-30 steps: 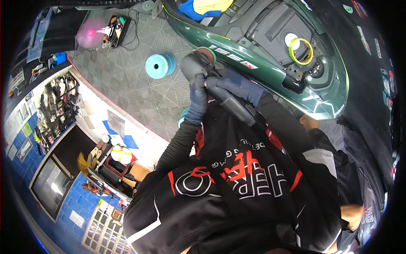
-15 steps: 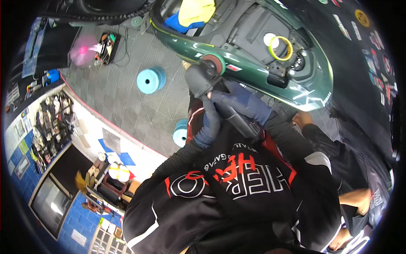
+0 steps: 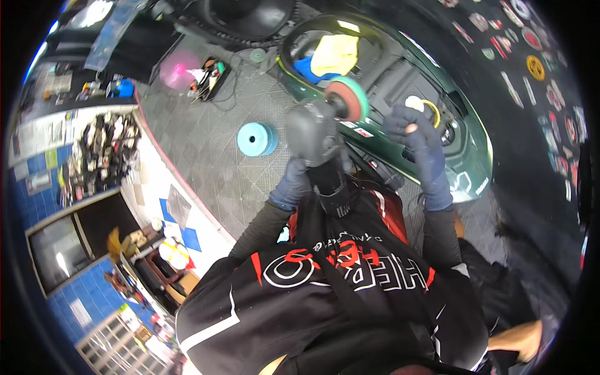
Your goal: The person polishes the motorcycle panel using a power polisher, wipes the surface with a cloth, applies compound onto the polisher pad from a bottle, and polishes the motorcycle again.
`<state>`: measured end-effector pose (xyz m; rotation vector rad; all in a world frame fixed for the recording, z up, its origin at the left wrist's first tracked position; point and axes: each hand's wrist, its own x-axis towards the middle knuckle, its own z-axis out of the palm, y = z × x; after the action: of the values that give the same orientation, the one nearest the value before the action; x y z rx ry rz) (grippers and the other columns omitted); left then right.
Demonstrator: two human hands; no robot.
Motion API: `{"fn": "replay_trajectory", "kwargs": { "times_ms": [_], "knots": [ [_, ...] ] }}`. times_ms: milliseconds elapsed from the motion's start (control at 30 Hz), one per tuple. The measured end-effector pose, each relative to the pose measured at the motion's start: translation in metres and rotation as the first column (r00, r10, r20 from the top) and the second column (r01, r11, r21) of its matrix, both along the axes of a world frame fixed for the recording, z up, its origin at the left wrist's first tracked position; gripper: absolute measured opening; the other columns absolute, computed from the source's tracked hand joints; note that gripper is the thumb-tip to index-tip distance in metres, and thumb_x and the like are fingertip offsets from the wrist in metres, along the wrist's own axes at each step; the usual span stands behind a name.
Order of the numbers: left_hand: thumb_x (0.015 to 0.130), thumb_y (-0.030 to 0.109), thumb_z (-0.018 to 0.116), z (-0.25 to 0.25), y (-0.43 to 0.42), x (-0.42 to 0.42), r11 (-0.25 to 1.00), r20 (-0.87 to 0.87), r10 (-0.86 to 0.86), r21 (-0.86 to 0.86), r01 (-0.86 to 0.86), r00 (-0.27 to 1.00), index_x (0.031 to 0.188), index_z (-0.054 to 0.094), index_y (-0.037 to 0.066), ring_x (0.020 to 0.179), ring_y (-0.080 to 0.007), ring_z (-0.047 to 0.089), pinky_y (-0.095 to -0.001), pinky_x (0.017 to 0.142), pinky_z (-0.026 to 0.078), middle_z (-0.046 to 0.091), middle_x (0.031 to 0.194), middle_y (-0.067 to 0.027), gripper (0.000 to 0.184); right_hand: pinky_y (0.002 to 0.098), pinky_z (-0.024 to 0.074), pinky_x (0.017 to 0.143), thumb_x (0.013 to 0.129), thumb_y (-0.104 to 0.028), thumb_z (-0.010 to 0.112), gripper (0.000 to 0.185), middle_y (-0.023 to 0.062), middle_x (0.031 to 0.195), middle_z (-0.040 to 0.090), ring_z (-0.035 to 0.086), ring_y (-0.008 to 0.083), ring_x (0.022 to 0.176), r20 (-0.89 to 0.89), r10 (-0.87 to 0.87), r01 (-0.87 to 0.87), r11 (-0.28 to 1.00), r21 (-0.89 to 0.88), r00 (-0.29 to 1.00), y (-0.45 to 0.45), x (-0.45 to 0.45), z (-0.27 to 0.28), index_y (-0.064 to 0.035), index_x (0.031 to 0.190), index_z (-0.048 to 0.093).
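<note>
A black handheld polisher (image 3: 312, 134) is upright before my chest, its round green-and-maroon pad (image 3: 349, 100) pointing up and right. My left hand (image 3: 292, 182), in a dark blue glove, is wrapped round the polisher, some fingers hidden behind it. My right hand (image 3: 417, 134) is raised off the tool, fingers curled in, with a bare fingertip showing; what they hold, if anything, is hidden. Just beyond the right hand, a white round piece (image 3: 414, 102) and a yellow ring (image 3: 434, 112) lie on the green scooter body (image 3: 469, 137).
Yellow cloth (image 3: 334, 55) and blue cloth lie in the scooter body's far end. A light-blue roll (image 3: 256, 139) stands on the grey floor (image 3: 212, 150). At the back left are a pink fan (image 3: 180, 69) and a tool tray (image 3: 215, 80). Another person's arm (image 3: 515, 340) is at the lower right.
My right hand has left the polisher and moved right, over the scooter body. The polisher has turned more upright, with its pad shifted right. The view has shifted.
</note>
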<state>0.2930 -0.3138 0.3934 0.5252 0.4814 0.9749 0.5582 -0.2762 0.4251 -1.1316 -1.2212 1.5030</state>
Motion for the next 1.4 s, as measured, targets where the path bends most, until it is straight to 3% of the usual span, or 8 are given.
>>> {"fn": "replay_trajectory", "kwargs": {
  "times_ms": [300, 400, 833, 1033, 1067, 1200, 1233, 1400],
  "knots": [
    [0.087, 0.058, 0.072, -0.018, -0.001, 0.042, 0.980, -0.190, -0.020, 0.192, 0.057, 0.982, 0.151, 0.034, -0.002, 0.118, -0.0205, 0.060, -0.0358, 0.100, 0.050, 0.058, 0.136, -0.0118, 0.095, 0.0482, 0.0344, 0.119, 0.093, -0.077, 0.045, 0.098, 0.0177, 0.155, 0.042, 0.044, 0.0330, 0.140, -0.600, -0.331, 0.227, 0.943, -0.245, 0.728, -0.009, -0.059, -0.020, -0.0020, 0.154, 0.033],
    [0.090, 0.039, 0.069, -0.012, -0.002, 0.058, 0.954, -0.239, 0.121, 0.295, -0.046, 0.963, 0.099, 0.070, 0.000, 0.086, -0.0127, 0.064, -0.0285, 0.082, 0.051, 0.071, 0.089, -0.0046, 0.040, 0.0531, 0.0347, 0.119, 0.090, -0.075, 0.051, 0.099, 0.0191, 0.158, 0.036, 0.041, 0.0378, 0.142, -0.758, -0.303, 0.207, 0.953, -0.223, 0.578, -0.006, -0.049, -0.013, -0.0041, 0.156, 0.029],
    [0.085, 0.050, 0.073, -0.006, 0.002, 0.027, 0.973, -0.317, -0.069, 0.186, 0.133, 0.946, 0.135, 0.051, 0.001, 0.100, -0.0201, 0.065, -0.0355, 0.088, 0.054, 0.066, 0.114, -0.0119, 0.073, 0.0429, 0.0465, 0.110, 0.105, -0.051, 0.041, 0.062, 0.0170, 0.144, 0.054, 0.056, 0.0268, 0.129, -0.743, -0.237, 0.031, 0.960, -0.279, 0.626, 0.024, -0.047, -0.027, -0.0030, 0.144, 0.047],
    [0.080, 0.053, 0.071, 0.012, -0.014, -0.004, 0.996, -0.038, 0.078, -0.031, -0.080, 0.996, 0.128, 0.055, -0.003, 0.086, -0.0264, 0.070, -0.0383, 0.078, 0.058, 0.067, 0.105, -0.0165, 0.075, 0.0366, 0.0549, 0.094, 0.110, -0.035, 0.041, 0.046, 0.0132, 0.117, 0.070, 0.068, 0.0250, 0.102, -0.441, -0.157, 0.066, 0.974, -0.215, 0.883, 0.055, -0.070, -0.044, 0.0030, 0.119, 0.065],
    [0.080, 0.053, 0.071, 0.008, -0.012, -0.012, 0.997, -0.028, 0.070, -0.041, -0.072, 0.997, 0.128, 0.055, -0.003, 0.086, -0.0264, 0.070, -0.0383, 0.078, 0.058, 0.067, 0.105, -0.0165, 0.075, 0.0361, 0.0549, 0.091, 0.110, -0.034, 0.042, 0.045, 0.0137, 0.112, 0.071, 0.069, 0.0249, 0.097, -0.005, -0.076, 0.076, 0.992, 0.096, 0.997, 0.062, -0.066, -0.043, 0.0033, 0.117, 0.066],
    [0.064, 0.082, 0.074, -0.006, -0.006, -0.045, 0.991, 0.086, 0.136, -0.025, -0.135, 0.987, 0.130, 0.050, 0.000, 0.085, -0.0333, 0.069, -0.0431, 0.076, 0.059, 0.065, 0.104, -0.0182, 0.108, 0.0437, 0.0509, 0.094, 0.104, -0.035, 0.052, 0.045, 0.0224, 0.121, 0.068, 0.065, 0.0351, 0.110, 0.489, -0.337, 0.350, 0.934, 0.067, 0.805, 0.109, -0.026, -0.111, -0.0009, 0.132, 0.062],
    [0.063, 0.083, 0.074, -0.010, -0.007, -0.055, 0.974, 0.091, 0.222, -0.056, -0.218, 0.971, 0.128, 0.051, -0.001, 0.086, -0.0331, 0.070, -0.0443, 0.077, 0.059, 0.065, 0.104, -0.0187, 0.109, 0.0451, 0.0487, 0.101, 0.102, -0.038, 0.056, 0.050, 0.0239, 0.139, 0.058, 0.060, 0.0397, 0.123, 0.647, -0.464, 0.138, 0.861, 0.489, 0.604, 0.116, -0.009, -0.129, -0.0045, 0.138, 0.058],
    [0.068, 0.089, 0.064, -0.054, 0.012, -0.121, 0.925, 0.067, 0.352, -0.174, -0.336, 0.934, 0.127, 0.052, 0.001, 0.089, -0.0318, 0.069, -0.0446, 0.078, 0.059, 0.064, 0.105, -0.0177, 0.107, 0.0504, 0.0335, 0.117, 0.094, -0.059, 0.059, 0.077, 0.0193, 0.155, 0.044, 0.035, 0.0405, 0.146, 0.962, -0.075, -0.123, 0.991, 0.044, -0.262, 0.120, -0.025, -0.118, -0.0101, 0.151, 0.043]
  ]
}}
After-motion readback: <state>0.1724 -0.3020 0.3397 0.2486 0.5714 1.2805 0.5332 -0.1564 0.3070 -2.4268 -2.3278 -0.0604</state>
